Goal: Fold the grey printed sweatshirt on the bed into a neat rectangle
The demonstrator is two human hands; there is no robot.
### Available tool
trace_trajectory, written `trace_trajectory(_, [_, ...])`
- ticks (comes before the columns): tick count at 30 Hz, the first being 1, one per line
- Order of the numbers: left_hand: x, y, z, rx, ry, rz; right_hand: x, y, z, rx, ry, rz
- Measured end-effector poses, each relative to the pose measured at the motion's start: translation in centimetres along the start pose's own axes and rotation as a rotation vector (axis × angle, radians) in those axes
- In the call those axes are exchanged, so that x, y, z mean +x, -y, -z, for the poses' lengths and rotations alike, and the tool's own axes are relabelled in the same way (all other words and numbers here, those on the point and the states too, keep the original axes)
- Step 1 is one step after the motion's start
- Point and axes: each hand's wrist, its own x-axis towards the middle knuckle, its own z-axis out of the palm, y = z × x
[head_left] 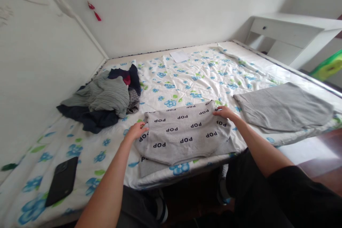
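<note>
A grey sweater printed with "POP" (pixel 184 135) lies partly folded at the near edge of the bed (pixel 187 78), which has a blue-flower sheet. My left hand (pixel 136 130) pinches the sweater's left edge. On the top right corner of the sweater my right hand (pixel 224 112) grips the fabric. Both arms reach forward over the bed edge.
A folded grey ribbed garment (pixel 283 107) lies to the right. A heap of grey, navy and red clothes (pixel 104 98) sits at the left by the wall. A black phone (pixel 62 181) lies near left. A paper (pixel 179 56) rests far back; a white desk (pixel 291 35) stands right.
</note>
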Motion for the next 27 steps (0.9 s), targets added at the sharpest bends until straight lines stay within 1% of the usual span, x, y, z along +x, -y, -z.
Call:
trace_trajectory(2, [-0.8,-0.6,-0.2,0.066,-0.021,-0.026,-0.3,-0.2,0.0,-0.071,0.025,0.011])
trace_trajectory(3, [-1.2,-1.0,-0.2,0.085,-0.055,-0.04,-0.6,-0.4,0.0,-0.094,0.026,0.024])
trace_trajectory(6, [-3.1,-2.7,-0.1,0.128,-0.2,-0.105,-1.8,-0.7,0.2,-0.14,-0.039,0.066])
trace_trajectory(7, [-4.0,-3.4,-0.2,0.127,-0.222,-0.147,-2.3,-0.8,0.2,-0.156,-0.063,0.08])
trace_trajectory(8, [-5.0,-4.1,-0.4,0.112,-0.208,-0.202,-2.8,-1.0,0.2,-0.173,-0.075,0.094])
trace_trajectory(9, [-6.1,-4.8,-0.8,0.083,-0.155,-0.265,-3.4,-1.1,0.2,-0.191,-0.067,0.108])
trace_trajectory(11, [-8.7,-6.1,-2.1,0.018,0.027,-0.394,-4.5,-1.5,0.1,-0.21,-0.003,0.117])
trace_trajectory(13, [-11.5,-7.1,-3.9,-0.011,0.223,-0.49,-5.5,-1.9,0.1,-0.185,0.074,0.095])
trace_trajectory(14, [-12.7,-7.5,-4.9,-0.002,0.299,-0.527,-6.0,-2.2,0.1,-0.16,0.096,0.075])
trace_trajectory(15, [-13.9,-7.7,-5.9,0.017,0.347,-0.558,-6.3,-2.5,0.1,-0.132,0.108,0.054])
trace_trajectory(16, [-14.8,-7.8,-6.7,0.04,0.368,-0.579,-6.6,-2.8,0.1,-0.104,0.115,0.035])
trace_trajectory(18, [-16.0,-7.9,-7.8,0.072,0.344,-0.597,-6.9,-3.3,0.2,-0.058,0.126,0.006])
trace_trajectory(20, [-16.4,-7.8,-8.4,0.075,0.308,-0.591,-7.0,-3.8,0.1,-0.018,0.139,-0.015])
trace_trajectory(21, [-16.5,-7.7,-8.5,0.072,0.313,-0.586,-7.0,-3.9,0.1,-0.006,0.142,-0.021])
trace_trajectory(24, [-16.2,-7.6,-8.6,0.071,0.359,-0.587,-6.8,-3.9,-0.2,-0.046,0.126,-0.036])
trace_trajectory(27, [-15.3,-7.5,-8.1,0.033,0.464,-0.581,-6.4,-3.4,-0.1,-0.092,0.109,-0.034])
